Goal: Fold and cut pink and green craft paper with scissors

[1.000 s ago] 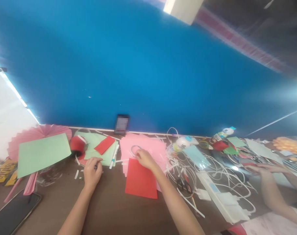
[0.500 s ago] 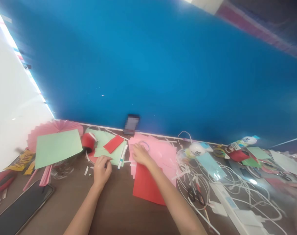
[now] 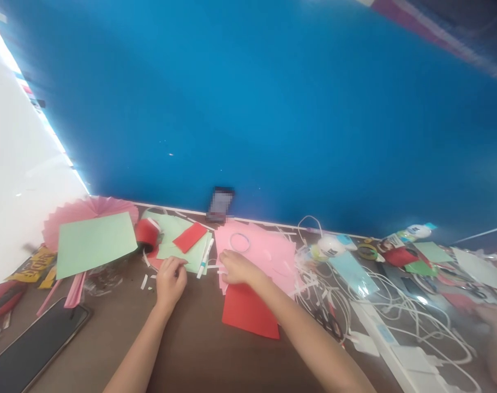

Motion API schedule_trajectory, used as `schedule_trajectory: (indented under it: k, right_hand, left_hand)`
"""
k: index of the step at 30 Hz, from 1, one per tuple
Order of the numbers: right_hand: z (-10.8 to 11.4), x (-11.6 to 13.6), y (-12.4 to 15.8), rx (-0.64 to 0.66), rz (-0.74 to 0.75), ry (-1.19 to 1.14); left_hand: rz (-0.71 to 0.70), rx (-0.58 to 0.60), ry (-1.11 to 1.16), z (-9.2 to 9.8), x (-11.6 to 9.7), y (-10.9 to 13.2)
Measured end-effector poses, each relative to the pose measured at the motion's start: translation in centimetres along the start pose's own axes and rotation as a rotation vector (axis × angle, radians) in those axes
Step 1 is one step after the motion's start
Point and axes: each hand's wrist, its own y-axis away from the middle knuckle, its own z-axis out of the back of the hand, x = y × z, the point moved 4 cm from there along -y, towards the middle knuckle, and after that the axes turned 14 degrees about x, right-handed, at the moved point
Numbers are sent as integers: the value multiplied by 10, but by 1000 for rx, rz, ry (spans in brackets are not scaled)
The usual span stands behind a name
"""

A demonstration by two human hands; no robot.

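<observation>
The left forearm (image 3: 144, 338) and the right forearm (image 3: 303, 335) are showing bare, both looking slender, smooth in outline and tapering toward narrow wrists (image 3: 165, 304). The bottom edge of the view is cutting off both limbs, hiding their upper parts. The left hand (image 3: 171, 279) is looking small and rounded, and a tiny dark spot (image 3: 177, 277) is showing among its fingers, too blurred for telling whether it is being worn. The right hand (image 3: 239, 267) is also appearing bare and small, its back broadening gently beyond the wrist. Softness in the picture is obscuring nails and finer creases.
</observation>
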Motion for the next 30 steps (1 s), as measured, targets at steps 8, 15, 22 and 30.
schedule_trajectory:
  k: [8,15,22,30]
  right_hand:
    - [-6,-3,-5,38,-9,-177]
    - [-3,-26,8,-177,35,-639]
    - [-1,-99,80,-662,-139,-1063]
    - [-49,-168,171,-545,-690,-451]
  left_hand:
    - [8,16,-2,2,-2,0]
    - [5,20,-2,3,-2,0]
    - [27,25,-4,3,-3,0]
    - [55,94,-15,1,-1,0]
